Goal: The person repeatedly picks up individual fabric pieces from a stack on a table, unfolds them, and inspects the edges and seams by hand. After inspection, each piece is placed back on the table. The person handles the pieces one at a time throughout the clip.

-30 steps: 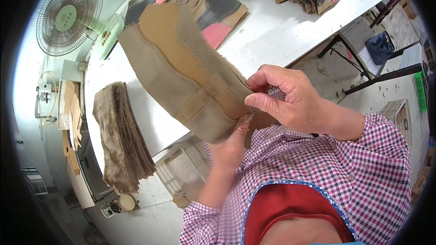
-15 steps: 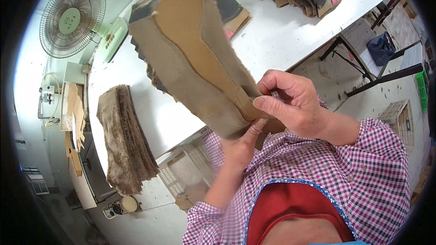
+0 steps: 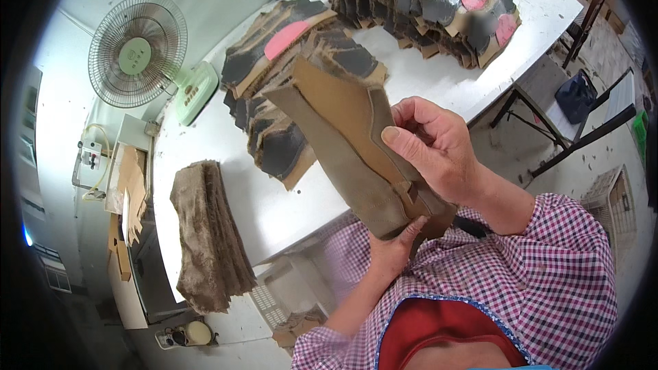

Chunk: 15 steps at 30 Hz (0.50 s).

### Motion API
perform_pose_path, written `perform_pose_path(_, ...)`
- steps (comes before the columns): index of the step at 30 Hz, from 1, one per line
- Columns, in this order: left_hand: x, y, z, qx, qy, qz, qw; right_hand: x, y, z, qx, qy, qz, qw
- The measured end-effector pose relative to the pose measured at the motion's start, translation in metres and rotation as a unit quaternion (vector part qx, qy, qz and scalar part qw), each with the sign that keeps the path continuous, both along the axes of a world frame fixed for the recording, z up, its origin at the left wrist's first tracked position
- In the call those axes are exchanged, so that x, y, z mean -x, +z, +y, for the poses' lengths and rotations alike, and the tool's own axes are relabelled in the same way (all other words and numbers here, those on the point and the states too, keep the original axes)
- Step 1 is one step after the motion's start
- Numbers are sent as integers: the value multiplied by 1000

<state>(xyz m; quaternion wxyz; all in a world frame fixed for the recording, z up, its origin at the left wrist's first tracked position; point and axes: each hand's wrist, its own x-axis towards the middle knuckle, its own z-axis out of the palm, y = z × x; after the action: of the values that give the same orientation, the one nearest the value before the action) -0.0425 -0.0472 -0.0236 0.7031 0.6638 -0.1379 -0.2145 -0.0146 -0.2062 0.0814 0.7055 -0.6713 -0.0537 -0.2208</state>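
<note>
I hold a stack of tan suede-like cut pieces [image 3: 343, 137] up in front of my chest, above the near edge of the white table [image 3: 226, 199]. My right hand [image 3: 439, 154] grips the stack from the right, thumb across its top face. My left hand [image 3: 394, 250] supports it from below, fingertips on the lower end. The pieces are long, stitched along one edge, and tilt up and to the left.
A pile of brown fuzzy lining pieces [image 3: 205, 236] lies at the table's left end. Rows of tan and dark cut pieces with pink patches [image 3: 425, 7] cover the far side. A green fan [image 3: 140, 51] stands at the back left. A dark-framed stand [image 3: 576, 123] is on the right.
The tan stack has moved right and lower in view, swinging more upright. My right thumb has shifted across its top face. The view has turned toward the far rows of pieces.
</note>
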Motion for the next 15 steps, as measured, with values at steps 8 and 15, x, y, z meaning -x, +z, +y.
perform_pose_path(8,1,-2,2,44,58,11,997,-17,9,-10,-19,10,-68,997)
perform_pose_path(15,-43,29,61,-176,117,-311,927,-50,5,-59,-255,276,-11,927)
